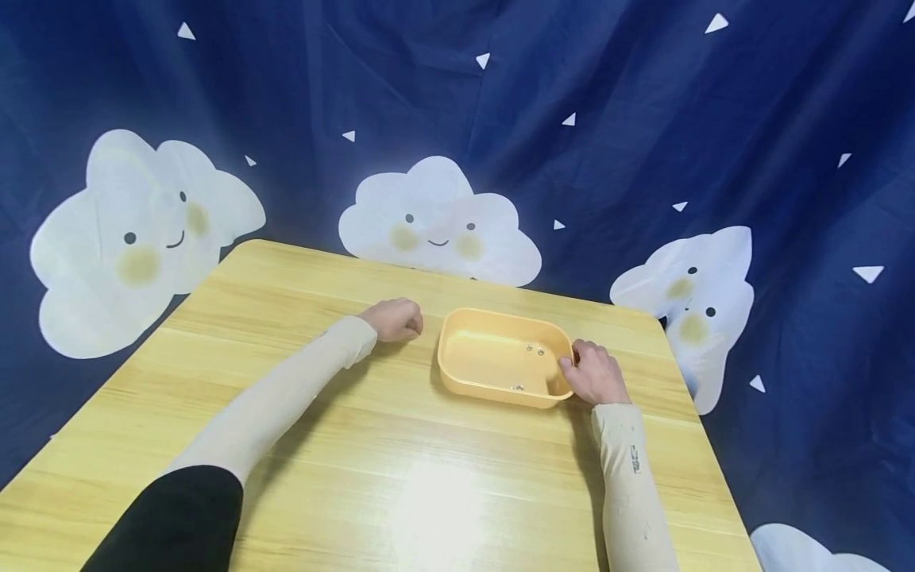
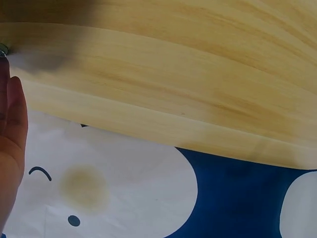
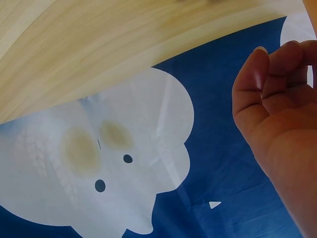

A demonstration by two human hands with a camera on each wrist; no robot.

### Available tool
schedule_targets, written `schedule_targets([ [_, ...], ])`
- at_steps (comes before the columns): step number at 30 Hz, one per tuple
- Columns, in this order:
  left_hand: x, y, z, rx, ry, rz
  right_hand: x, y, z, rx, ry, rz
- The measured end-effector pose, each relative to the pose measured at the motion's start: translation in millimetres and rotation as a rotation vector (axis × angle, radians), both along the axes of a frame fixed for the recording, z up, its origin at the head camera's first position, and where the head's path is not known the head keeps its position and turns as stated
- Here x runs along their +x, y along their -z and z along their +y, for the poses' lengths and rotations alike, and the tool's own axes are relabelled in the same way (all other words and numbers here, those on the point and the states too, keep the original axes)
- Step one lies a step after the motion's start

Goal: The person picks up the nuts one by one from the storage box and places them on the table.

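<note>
A shallow yellow-orange plastic basin (image 1: 493, 393) sits on the table, several small shiny metal pieces (image 1: 541, 351) lying on its bottom. My right hand (image 1: 599, 373) grips the basin's right end, the thumb reaching over the rim. In the right wrist view the curled outer fingers (image 3: 247, 94) of that hand show, while its grip lies out of frame. To the basin's left, low over the table, my left hand (image 1: 393, 319) pinches a small shiny piece (image 2: 3, 49), cut off by the edge of the left wrist view; its exact kind I cannot tell.
The wooden table (image 1: 343, 477) has a rounded far edge and a bright light reflection near its front. Behind it hangs a dark blue curtain (image 1: 400, 79) with white smiling clouds (image 1: 439, 214) and small triangles.
</note>
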State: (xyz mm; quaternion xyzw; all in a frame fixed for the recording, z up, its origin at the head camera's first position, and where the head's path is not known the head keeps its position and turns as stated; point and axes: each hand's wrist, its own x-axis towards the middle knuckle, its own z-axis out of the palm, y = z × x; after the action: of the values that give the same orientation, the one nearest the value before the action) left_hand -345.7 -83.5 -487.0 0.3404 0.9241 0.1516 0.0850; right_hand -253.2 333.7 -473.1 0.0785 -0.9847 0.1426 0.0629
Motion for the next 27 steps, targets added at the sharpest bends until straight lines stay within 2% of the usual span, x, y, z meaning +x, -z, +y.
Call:
schedule_targets([
  [4, 0.5, 0.5, -1, 0.008, -0.02, -0.022, 0.3, 0.4, 1, -0.001, -0.002, -0.001],
  [7, 0.4, -1.9, -2, 0.043, -0.058, -0.037, 0.2, 0.4, 1, -0.003, -0.003, -0.002],
  [10, -0.1, -10.3, -2, 0.104, -0.112, -0.055, -0.2, 0.0, 0, -0.006, 0.0, -0.004],
  [14, -3.4, -25.4, 0, 0.162, -0.162, -0.032, -0.3, -0.1, 0, -0.002, 0.003, -0.009],
  [19, -6.5, -44.9, 9, 0.182, -0.144, 0.028, 0.7, -0.5, -1, 0.003, -0.001, -0.013],
  [23, -4.1, -60.7, 24, 0.183, -0.092, 0.06, 0.9, -2.0, -1, 0.022, -0.001, 0.004],
  [27, 1.5, -71.0, 43, 0.164, -0.025, 0.095, 1.6, -3.3, -1, 0.059, 0.006, 0.006],
])
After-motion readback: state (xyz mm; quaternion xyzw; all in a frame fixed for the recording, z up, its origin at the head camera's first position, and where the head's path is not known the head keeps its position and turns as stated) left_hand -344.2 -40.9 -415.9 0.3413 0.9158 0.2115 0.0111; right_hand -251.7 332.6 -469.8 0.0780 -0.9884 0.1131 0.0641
